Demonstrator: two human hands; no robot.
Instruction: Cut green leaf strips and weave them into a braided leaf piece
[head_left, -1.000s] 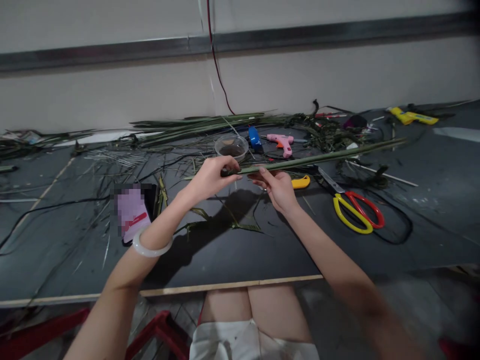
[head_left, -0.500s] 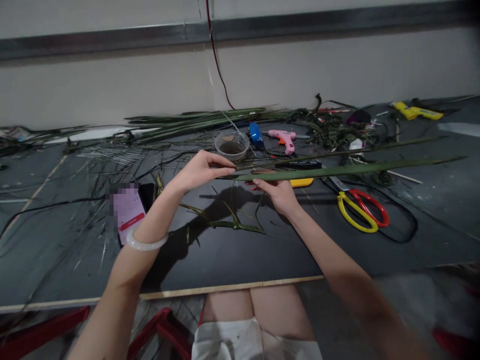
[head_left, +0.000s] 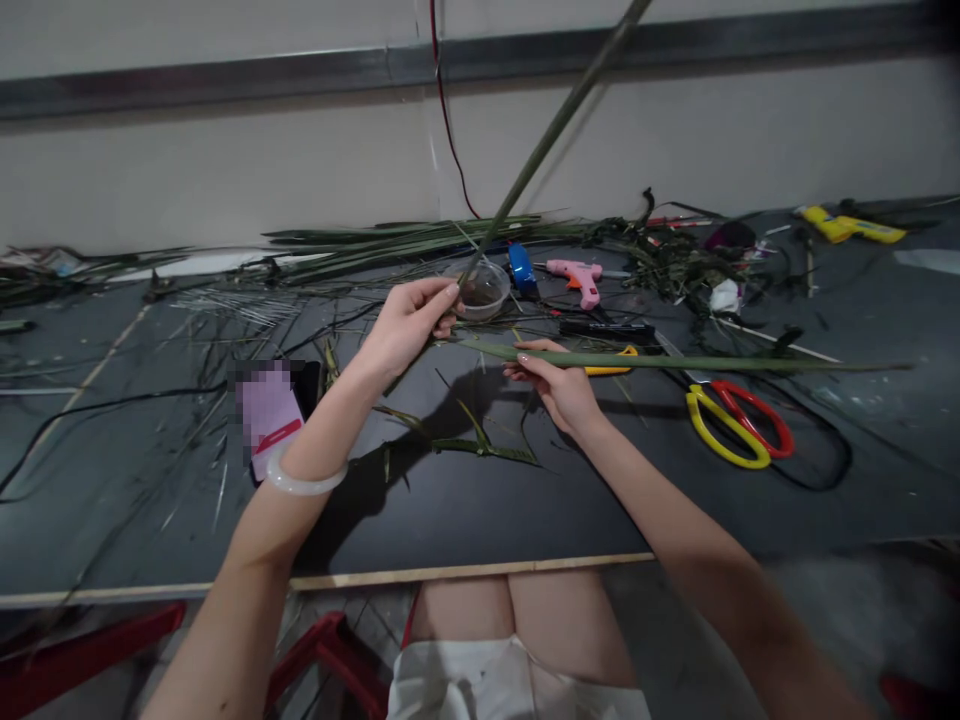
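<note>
My left hand [head_left: 415,318] is closed on the lower end of a long narrow green leaf strip [head_left: 551,140], which slants up to the right past the top of the view. My right hand [head_left: 555,385] pinches a second long green leaf [head_left: 675,361] near its left end; this one lies nearly level and reaches far to the right. The two hands are close together above the table. Below them, a folded green leaf piece [head_left: 480,449] with several pointed tips rests on the dark surface. A clear plastic bowl [head_left: 491,292] stands just behind my left hand.
Red-and-yellow-handled scissors [head_left: 731,425] lie at the right. A phone [head_left: 271,410] is by my left forearm. Behind are a pink glue gun [head_left: 577,278], a blue tape roll [head_left: 523,270], leaf bundles [head_left: 420,238] and a yellow tool [head_left: 847,225]. The table's front edge [head_left: 480,570] is close to my lap.
The strip in my left hand has swung from nearly level to steeply upward, apart from the other leaf. My right hand still holds its leaf roughly level. The view has shifted slightly.
</note>
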